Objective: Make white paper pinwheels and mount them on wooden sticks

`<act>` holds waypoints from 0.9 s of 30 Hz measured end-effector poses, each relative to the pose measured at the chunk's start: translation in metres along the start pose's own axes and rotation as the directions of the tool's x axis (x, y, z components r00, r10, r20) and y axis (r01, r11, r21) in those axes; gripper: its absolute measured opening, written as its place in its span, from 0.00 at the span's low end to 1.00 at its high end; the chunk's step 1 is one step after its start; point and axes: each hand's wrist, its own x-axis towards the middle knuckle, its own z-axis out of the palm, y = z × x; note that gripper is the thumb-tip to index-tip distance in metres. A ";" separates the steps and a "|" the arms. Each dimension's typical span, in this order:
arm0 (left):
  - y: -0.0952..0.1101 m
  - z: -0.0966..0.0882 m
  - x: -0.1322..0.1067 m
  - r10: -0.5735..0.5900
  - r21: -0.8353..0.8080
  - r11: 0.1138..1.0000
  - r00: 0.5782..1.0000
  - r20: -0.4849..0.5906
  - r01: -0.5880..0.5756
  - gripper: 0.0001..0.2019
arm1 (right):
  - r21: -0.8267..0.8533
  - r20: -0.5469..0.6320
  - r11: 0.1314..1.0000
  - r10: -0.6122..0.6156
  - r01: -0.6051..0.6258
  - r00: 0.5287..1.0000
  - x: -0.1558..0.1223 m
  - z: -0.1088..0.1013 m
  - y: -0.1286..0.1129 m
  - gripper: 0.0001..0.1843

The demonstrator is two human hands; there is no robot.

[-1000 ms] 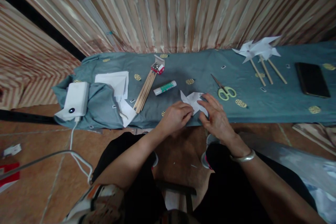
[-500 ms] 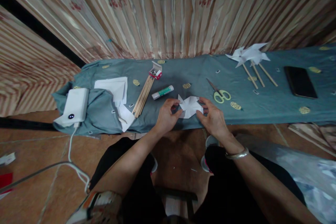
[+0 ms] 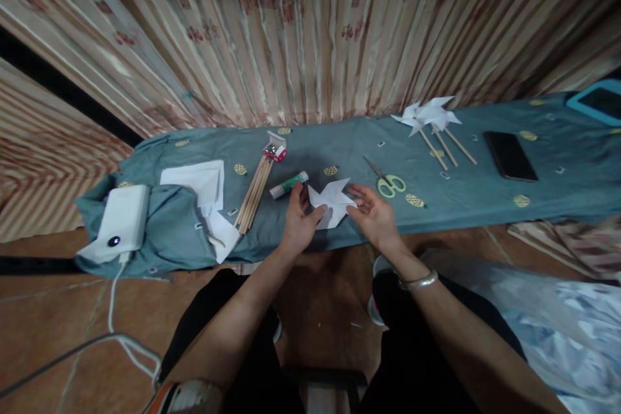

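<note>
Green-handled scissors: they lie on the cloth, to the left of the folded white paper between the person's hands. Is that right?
Not quite: the head view shows the green-handled scissors to the right of the folded white paper, not the left. They do lie on the cloth.

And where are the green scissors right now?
The green-handled scissors lie on the cloth, right of centre in the head view, just beyond the right hand and to the near left of the pinwheels.
</note>
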 end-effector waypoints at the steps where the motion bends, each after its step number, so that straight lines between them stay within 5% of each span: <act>1: 0.000 0.000 0.001 -0.027 -0.051 0.998 1.000 0.011 0.028 0.41 | 0.065 -0.022 0.997 0.041 -0.039 0.999 0.000 0.001 -0.001 0.25; 6: 0.015 -0.002 -0.002 -0.176 -0.311 0.930 0.980 0.088 0.195 0.35 | 0.318 -0.045 0.935 0.180 -0.157 0.983 0.003 0.007 -0.011 0.25; 11: 0.035 0.000 -0.007 -0.288 -0.390 0.857 0.941 0.181 0.337 0.26 | 0.396 -0.043 0.891 0.258 -0.221 0.965 0.006 0.008 -0.015 0.25; 27: 0.033 0.002 -0.016 -0.270 -0.351 0.881 0.947 0.175 0.316 0.17 | 0.463 -0.003 0.840 0.321 -0.284 0.947 -0.013 0.004 -0.013 0.24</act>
